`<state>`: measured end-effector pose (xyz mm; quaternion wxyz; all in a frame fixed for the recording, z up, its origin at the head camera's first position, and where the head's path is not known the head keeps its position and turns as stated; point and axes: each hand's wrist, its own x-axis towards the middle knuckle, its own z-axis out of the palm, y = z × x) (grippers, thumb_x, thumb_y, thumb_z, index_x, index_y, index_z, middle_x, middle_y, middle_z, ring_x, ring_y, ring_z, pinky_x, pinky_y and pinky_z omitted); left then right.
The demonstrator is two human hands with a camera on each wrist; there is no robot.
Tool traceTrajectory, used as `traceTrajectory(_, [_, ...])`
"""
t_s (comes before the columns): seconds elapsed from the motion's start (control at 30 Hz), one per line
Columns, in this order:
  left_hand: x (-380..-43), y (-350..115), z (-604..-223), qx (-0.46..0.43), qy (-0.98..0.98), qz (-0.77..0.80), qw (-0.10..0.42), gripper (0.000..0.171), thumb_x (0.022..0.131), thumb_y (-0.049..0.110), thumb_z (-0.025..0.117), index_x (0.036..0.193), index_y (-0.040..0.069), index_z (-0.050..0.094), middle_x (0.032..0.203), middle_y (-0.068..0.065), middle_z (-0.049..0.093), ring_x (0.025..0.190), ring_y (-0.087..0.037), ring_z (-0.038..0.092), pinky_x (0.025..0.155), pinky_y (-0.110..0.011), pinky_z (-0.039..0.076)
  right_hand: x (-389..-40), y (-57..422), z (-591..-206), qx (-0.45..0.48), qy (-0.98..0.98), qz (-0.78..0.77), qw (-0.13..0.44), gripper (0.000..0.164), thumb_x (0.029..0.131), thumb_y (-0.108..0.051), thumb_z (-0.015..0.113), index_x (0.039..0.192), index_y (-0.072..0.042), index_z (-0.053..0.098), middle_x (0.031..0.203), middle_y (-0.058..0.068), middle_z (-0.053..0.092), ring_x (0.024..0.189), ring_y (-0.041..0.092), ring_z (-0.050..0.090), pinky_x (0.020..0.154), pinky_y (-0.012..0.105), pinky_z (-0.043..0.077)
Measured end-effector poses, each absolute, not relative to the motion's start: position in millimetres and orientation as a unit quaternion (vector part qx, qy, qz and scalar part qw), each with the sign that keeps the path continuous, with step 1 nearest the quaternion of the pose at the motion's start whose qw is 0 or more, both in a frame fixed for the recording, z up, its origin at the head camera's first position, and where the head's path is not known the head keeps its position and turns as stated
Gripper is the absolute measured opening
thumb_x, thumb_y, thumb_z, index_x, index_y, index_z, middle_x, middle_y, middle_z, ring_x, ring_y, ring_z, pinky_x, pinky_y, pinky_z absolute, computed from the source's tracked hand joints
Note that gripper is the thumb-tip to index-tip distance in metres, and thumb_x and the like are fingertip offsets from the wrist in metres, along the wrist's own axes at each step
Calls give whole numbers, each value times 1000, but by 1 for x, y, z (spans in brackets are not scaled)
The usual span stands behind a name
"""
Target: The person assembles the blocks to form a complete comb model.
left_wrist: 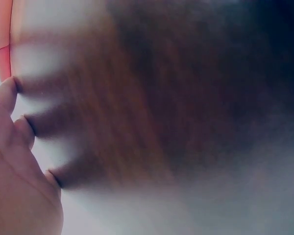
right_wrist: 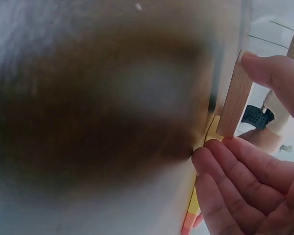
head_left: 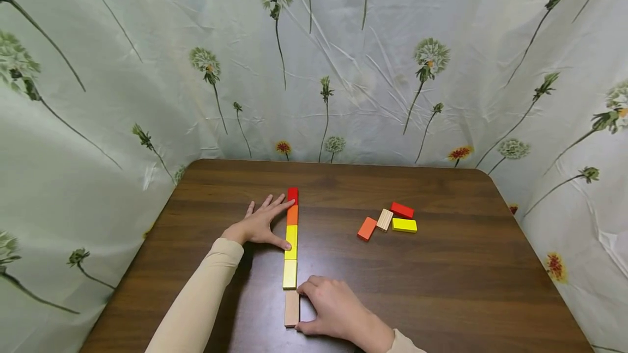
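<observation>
A straight row of blocks runs toward me on the table: a red block [head_left: 293, 194], an orange block [head_left: 292, 215], several yellow blocks [head_left: 290, 274] and a plain wooden block [head_left: 291, 309] at the near end. My left hand [head_left: 259, 226] is spread along the left side of the row, index fingertip by the red and orange blocks, thumb on a yellow one. With thumb and fingertips at its two ends, my right hand [head_left: 338, 305] pinches the plain wooden block. The right wrist view shows this wooden block [right_wrist: 235, 100] between thumb and fingers, close to the yellow blocks.
Right of the row lie loose blocks: an orange block [head_left: 367, 229], a plain wooden block [head_left: 385, 219], a red block [head_left: 402, 210] and a yellow block [head_left: 404, 225]. The dark wooden table [head_left: 456, 266] ends at a flower-patterned curtain [head_left: 373, 70].
</observation>
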<state>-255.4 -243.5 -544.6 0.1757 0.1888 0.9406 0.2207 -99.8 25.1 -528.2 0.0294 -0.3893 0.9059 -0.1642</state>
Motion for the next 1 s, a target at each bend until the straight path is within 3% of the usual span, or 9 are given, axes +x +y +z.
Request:
traceTrajectory(0.57, [-256, -243, -545, 190, 939, 224, 178, 124, 73, 70, 89, 173, 34, 24, 183, -9, 9, 169, -44, 1, 125, -81, -7, -99, 22, -533, -384, 912, -143, 3, 53, 82, -54, 90, 118, -16, 79, 102, -7, 74, 91, 6, 70, 72, 25, 60])
traceTrajectory(1.0, [-254, -243, -543, 187, 939, 226, 177, 124, 73, 68, 91, 172, 34, 26, 183, -9, 10, 169, -43, 1, 125, -80, -6, -98, 21, -537, -381, 916, -129, 3, 56, 84, -55, 89, 124, -17, 79, 105, -8, 75, 95, 5, 69, 76, 23, 60])
